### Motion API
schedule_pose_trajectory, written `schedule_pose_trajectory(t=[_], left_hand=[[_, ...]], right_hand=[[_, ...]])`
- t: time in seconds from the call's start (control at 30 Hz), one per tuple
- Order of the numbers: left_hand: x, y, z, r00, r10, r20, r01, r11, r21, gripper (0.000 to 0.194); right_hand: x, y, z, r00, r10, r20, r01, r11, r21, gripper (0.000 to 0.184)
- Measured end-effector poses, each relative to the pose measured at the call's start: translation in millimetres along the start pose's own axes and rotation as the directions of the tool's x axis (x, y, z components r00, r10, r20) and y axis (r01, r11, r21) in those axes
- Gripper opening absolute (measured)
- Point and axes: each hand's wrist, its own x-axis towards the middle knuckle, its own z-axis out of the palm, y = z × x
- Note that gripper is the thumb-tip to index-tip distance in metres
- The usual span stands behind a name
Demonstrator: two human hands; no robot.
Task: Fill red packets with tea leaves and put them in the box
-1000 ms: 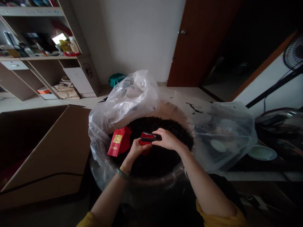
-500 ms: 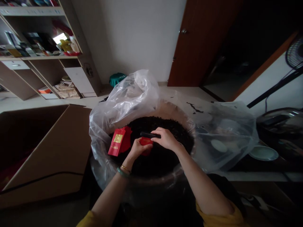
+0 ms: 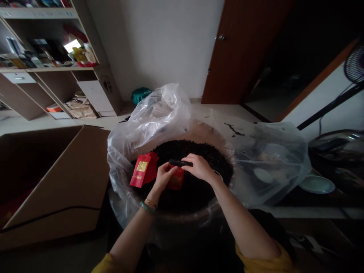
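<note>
so i had both hands in the middle of things, right over a big tub (image 3: 201,132) lined with a clear plastic bag (image 3: 167,110) and full of dark loose stuff (image 3: 209,151). my right hand (image 3: 200,167) was closed around one end of a slim black bar (image 3: 179,162), fingers along the top and thumb underneath. my left hand (image 3: 163,175) was pinched shut at the top corner of a red packet (image 3: 176,182), just under the bar's other end. the packet hung below the bar, near the middle of the tub, over the dark stuff. a little pile of other red packets (image 3: 140,176) sat off to the left, inside the tub, the top one showing a gold label (image 3: 141,166). my read was that the step in hand was pressing the bar across the packet's top edge. it was pretty dim in there and my fingers were in the way, so honestly i couldn't tell if the bar was actually clamped on the edge or only lying against it. either way, the next move called for keeping that edge flat and straight with the left while the right kept an even squeeze, no tugging or creasing.
</note>
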Motion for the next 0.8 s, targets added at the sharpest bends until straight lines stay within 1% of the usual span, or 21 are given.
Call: schedule_pose_trajectory(t=[0.1,0.13,0.2,0.27,0.33,0.4,0.43,0.47,0.53,0.6,0.63,0.7,0.73,0.77,0.8], left_hand=[[2.2,-3.4,-0.4,1.000,0.004,-0.024,-0.004,1.000,0.016,0.035],[2.9,-5.0,-0.6,1.000,0.000,-0.032,0.000,1.000,0.008,0.035],[4.2,-8.1,-1.5,0.998,-0.005,-0.061,0.004,1.000,-0.023,0.036],[5.1,-10.8,-2.8,0.995,-0.007,-0.100,0.001,0.998,-0.057,0.038],[5.6,-12.7,-4.5,0.991,-0.013,-0.131,0.003,0.997,-0.077,0.036],[5.6,-13.3,-5.8,0.988,-0.027,-0.150,0.015,0.997,-0.081,0.034],[5.4,-13.0,-6.3,0.986,-0.027,-0.162,0.015,0.997,-0.075,0.034],[5.1,-12.3,-6.5,0.985,-0.021,-0.172,0.010,0.998,-0.063,0.035],[4.2,-10.6,-6.2,0.983,0.005,-0.185,-0.012,0.999,-0.037,0.037],[3.4,-9.4,-5.3,0.984,0.024,-0.179,-0.028,0.999,-0.023,0.038],[3.0,-9.4,-4.7,0.985,0.027,-0.169,-0.030,0.999,-0.015,0.039],[2.3,-10.2,-3.4,0.989,0.047,-0.143,-0.042,0.998,0.037,0.040],[2.0,-10.6,-2.8,0.987,0.087,-0.137,-0.075,0.993,0.089,0.039],[1.6,-10.5,-2.3,0.978,0.154,-0.139,-0.132,0.979,0.157,0.038],[1.1,-9.4,-2.1,0.957,0.249,-0.151,-0.210,0.949,0.237,0.037]], right_hand=[[2.0,7.3,-4.1,0.999,0.016,0.045,-0.018,0.998,0.052,0.029],[2.9,12.1,-6.2,0.998,0.031,0.047,-0.034,0.998,0.060,0.032],[4.4,24.8,-10.9,0.996,0.084,0.011,-0.085,0.995,0.044,0.036],[5.5,38.4,-14.3,0.986,0.159,-0.047,-0.160,0.987,-0.018,0.035],[6.2,48.3,-14.8,0.967,0.238,-0.093,-0.248,0.962,-0.111,0.037],[6.9,50.7,-11.1,0.949,0.288,-0.130,-0.309,0.932,-0.190,0.040],[7.4,48.5,-7.6,0.947,0.286,-0.150,-0.312,0.929,-0.200,0.040],[8.0,44.3,-3.1,0.950,0.264,-0.164,-0.292,0.940,-0.177,0.038],[9.3,31.3,8.3,0.970,0.196,-0.143,-0.201,0.979,-0.028,0.032],[10.0,16.7,20.3,0.990,0.127,-0.066,-0.113,0.977,0.180,0.026],[10.1,10.6,25.4,0.993,0.111,-0.035,-0.099,0.964,0.247,0.023],[9.7,3.0,31.9,0.992,0.128,0.016,-0.126,0.937,0.327,0.018],[9.5,1.9,33.1,0.987,0.158,0.030,-0.159,0.922,0.353,0.019],[9.3,2.5,33.0,0.979,0.197,0.045,-0.199,0.903,0.382,0.020],[9.3,4.3,32.2,0.970,0.236,0.063,-0.240,0.878,0.414,0.020]])
